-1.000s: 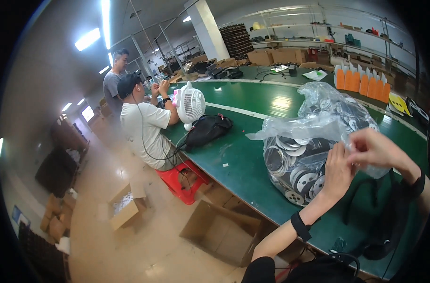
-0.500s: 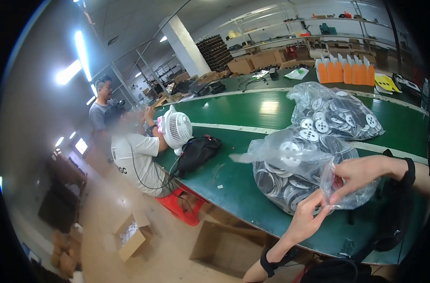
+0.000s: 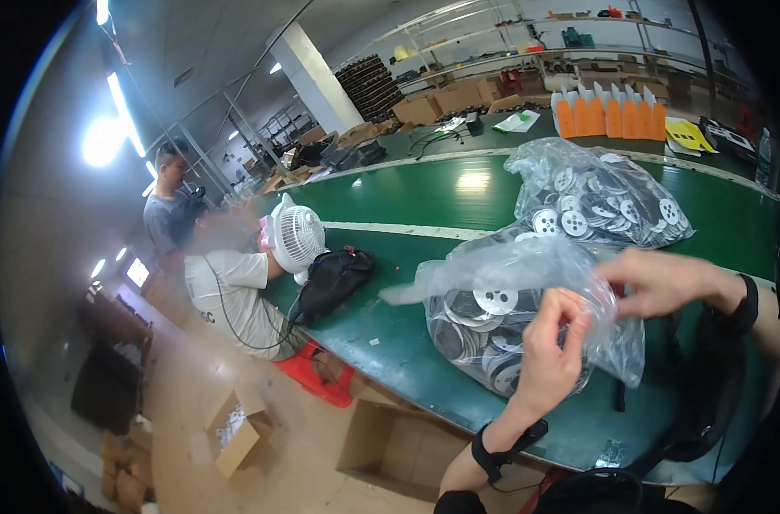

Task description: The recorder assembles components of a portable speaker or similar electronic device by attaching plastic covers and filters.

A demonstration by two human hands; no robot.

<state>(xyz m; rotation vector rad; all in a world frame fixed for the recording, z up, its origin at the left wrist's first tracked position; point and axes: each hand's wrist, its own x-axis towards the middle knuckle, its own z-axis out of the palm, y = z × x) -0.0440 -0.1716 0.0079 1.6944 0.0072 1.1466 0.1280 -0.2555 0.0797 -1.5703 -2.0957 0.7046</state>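
Clear crinkled plastic bag [image 3: 527, 308] filled with round black-and-white discs is seen lying on the green conveyor-belt table [image 3: 424, 193], at its near edge, and it is gripped at its right side by both hands. Its thin film is pinched between the thumb and bent fingers of the left hand [image 3: 554, 355], which is pressed against the bag's front; a black strap is worn on that wrist. The upper right edge of the film is pinched by the right hand [image 3: 664, 281], its fingers drawn together just above and to the right of the left one. Beyond this bag, farther across the table, a second clear plastic bag of the same discs [image 3: 600, 201] is set, apart from the first. To the left of the held bag, a black fabric pouch [image 3: 334, 278] is laid on the table, and a small white round desk fan [image 3: 296, 238] is stood just beside it. At the far side of the table a row of orange cardboard pieces [image 3: 608, 116] is lined up. Off the table's left edge, a seated person in a white shirt [image 3: 227, 295] and a standing person in a grey shirt [image 3: 166, 218] are seen, and open brown cardboard boxes [image 3: 390, 445] are placed on the floor below the near edge.
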